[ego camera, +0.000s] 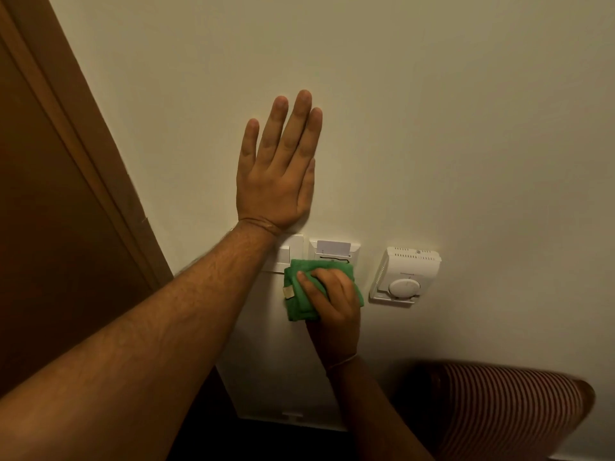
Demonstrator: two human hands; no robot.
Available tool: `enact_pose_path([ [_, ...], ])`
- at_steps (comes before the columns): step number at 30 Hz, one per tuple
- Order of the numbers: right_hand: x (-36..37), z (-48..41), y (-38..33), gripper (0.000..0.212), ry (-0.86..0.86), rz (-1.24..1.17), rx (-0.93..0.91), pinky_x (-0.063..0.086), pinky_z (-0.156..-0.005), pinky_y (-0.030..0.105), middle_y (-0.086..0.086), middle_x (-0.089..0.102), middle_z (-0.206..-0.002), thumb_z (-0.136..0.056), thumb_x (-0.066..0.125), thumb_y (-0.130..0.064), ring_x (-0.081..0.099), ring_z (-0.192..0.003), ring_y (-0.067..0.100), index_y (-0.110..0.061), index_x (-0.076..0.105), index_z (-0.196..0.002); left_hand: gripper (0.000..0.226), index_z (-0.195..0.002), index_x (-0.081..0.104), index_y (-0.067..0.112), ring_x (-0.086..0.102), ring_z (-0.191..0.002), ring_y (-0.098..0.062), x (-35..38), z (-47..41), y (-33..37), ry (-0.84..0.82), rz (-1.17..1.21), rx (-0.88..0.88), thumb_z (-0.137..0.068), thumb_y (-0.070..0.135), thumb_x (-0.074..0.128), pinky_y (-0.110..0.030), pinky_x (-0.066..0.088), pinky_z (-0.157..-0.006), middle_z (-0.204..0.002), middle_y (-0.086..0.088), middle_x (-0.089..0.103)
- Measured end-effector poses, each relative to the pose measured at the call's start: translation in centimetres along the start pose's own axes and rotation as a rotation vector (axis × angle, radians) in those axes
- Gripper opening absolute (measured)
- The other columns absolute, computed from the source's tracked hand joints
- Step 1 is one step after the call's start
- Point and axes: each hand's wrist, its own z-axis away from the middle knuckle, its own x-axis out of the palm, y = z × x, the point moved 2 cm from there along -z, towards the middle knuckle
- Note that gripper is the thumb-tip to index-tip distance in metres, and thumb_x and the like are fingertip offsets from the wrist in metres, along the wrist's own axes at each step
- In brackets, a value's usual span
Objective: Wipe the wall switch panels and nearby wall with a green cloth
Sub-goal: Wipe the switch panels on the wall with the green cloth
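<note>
My left hand [278, 171] lies flat on the cream wall [432, 128] with fingers spread, just above the white switch panel [291, 252]. My right hand [334, 302] presses a folded green cloth [299, 301] against the wall under the panels. The cloth covers the lower edge of the switch panel and of the key-card holder [334, 249], which has a white card in its slot. My left forearm hides the switch panel's left part.
A white thermostat [407, 276] with a round dial hangs to the right of the panels. A brown wooden door frame [83, 154] runs along the left. A striped cushion or chair back [506, 407] sits at the lower right. White trunking [283, 377] runs down below the switches.
</note>
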Motion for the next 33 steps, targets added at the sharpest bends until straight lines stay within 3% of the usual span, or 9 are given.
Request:
enact_pose_path([
  [3,-1.4,0.5,2.0,0.04,0.064,0.043,0.097,0.056,-0.098,0.052,0.011,0.072,-0.121,-0.086,0.09,-0.018,0.067,-0.114,0.039,-0.018,0.08,-0.124,0.078,-0.176,-0.003,0.022,-0.016,-0.17,-0.016,0.1,-0.1,0.0,0.005,0.003,0.004,-0.112,0.026,0.042,-0.047,-0.005,-0.139,-0.182,0.008,-0.021],
  [6,-1.2,0.7,2.0,0.045,0.122,0.0,0.163,0.053,-0.103,0.052,0.007,0.064,-0.127,-0.089,0.085,-0.018,0.062,-0.119,0.038,-0.021,0.073,-0.133,0.078,-0.176,-0.002,0.022,-0.017,-0.17,-0.016,0.0,-0.2,0.0,0.007,-0.012,0.008,-0.112,0.026,0.043,-0.047,-0.005,-0.139,-0.185,0.005,-0.013],
  [10,0.9,0.1,0.0,0.032,0.095,-0.011,0.076,0.052,-0.103,0.052,0.003,0.059,-0.13,-0.098,0.075,-0.028,0.062,-0.12,0.037,-0.021,0.075,-0.13,0.076,-0.175,0.003,0.019,-0.017,-0.169,-0.015,-0.1,-0.1,0.0,0.007,-0.017,0.0,-0.112,0.025,0.045,-0.046,-0.005,-0.139,-0.181,-0.008,0.013],
  [12,1.7,-0.1,-0.7,0.04,0.052,0.003,-0.014,0.053,-0.104,0.052,0.003,0.057,-0.134,-0.095,0.076,-0.03,0.059,-0.124,0.032,-0.022,0.071,-0.134,0.075,-0.177,0.011,0.014,-0.016,-0.169,-0.015,-0.1,0.0,0.0,0.017,-0.017,-0.011,-0.111,0.024,0.045,-0.046,-0.004,-0.14,-0.179,-0.01,0.017],
  [16,1.6,0.0,-0.1,0.042,0.011,0.038,-0.139,0.056,-0.102,0.049,0.004,0.056,-0.138,-0.098,0.075,-0.031,0.058,-0.127,0.029,-0.024,0.063,-0.138,0.073,-0.177,0.019,0.012,-0.015,-0.17,-0.015,-0.2,0.0,0.1,0.024,-0.018,-0.017,-0.111,0.023,0.048,-0.047,-0.001,-0.14,-0.18,-0.009,0.016],
  [20,0.0,1.0,2.3,0.046,0.054,0.05,0.019,0.053,-0.105,0.054,0.006,0.059,-0.137,-0.091,0.087,-0.029,0.062,-0.126,0.035,-0.02,0.073,-0.134,0.074,-0.178,0.013,0.013,-0.016,-0.169,-0.015,0.0,-0.1,0.1,0.02,-0.026,-0.01,-0.112,0.024,0.046,-0.047,-0.002,-0.14,-0.18,-0.008,0.013],
  [24,0.3,1.1,1.8,0.038,0.059,0.011,0.053,0.046,-0.116,0.059,0.01,0.055,-0.143,-0.107,0.063,-0.036,0.052,-0.139,0.037,-0.017,0.068,-0.139,0.076,-0.175,0.001,0.021,-0.017,-0.169,-0.016,0.0,0.0,0.0,0.01,-0.015,0.01,-0.112,0.026,0.043,-0.047,-0.003,-0.14,-0.181,-0.008,0.01],
  [28,1.6,1.4,0.5,0.04,-0.038,-0.006,-0.038,0.026,-0.13,0.048,0.007,0.049,-0.161,-0.11,0.053,-0.029,0.028,-0.162,0.027,-0.021,0.055,-0.149,0.076,-0.176,0.003,0.018,-0.015,-0.17,-0.015,0.0,0.1,0.1,0.027,-0.022,0.006,-0.112,0.025,0.043,-0.047,-0.002,-0.14,-0.18,-0.008,0.012],
  [33,2.1,1.1,0.6,0.062,-0.139,0.055,-0.211,0.027,-0.13,0.043,0.002,0.044,-0.165,-0.096,0.078,-0.033,0.023,-0.163,0.021,-0.021,0.055,-0.152,0.075,-0.177,0.008,0.015,-0.016,-0.169,-0.015,-0.1,0.0,0.1,0.027,-0.017,-0.011,-0.112,0.025,0.044,-0.047,-0.002,-0.139,-0.18,-0.01,0.016],
])
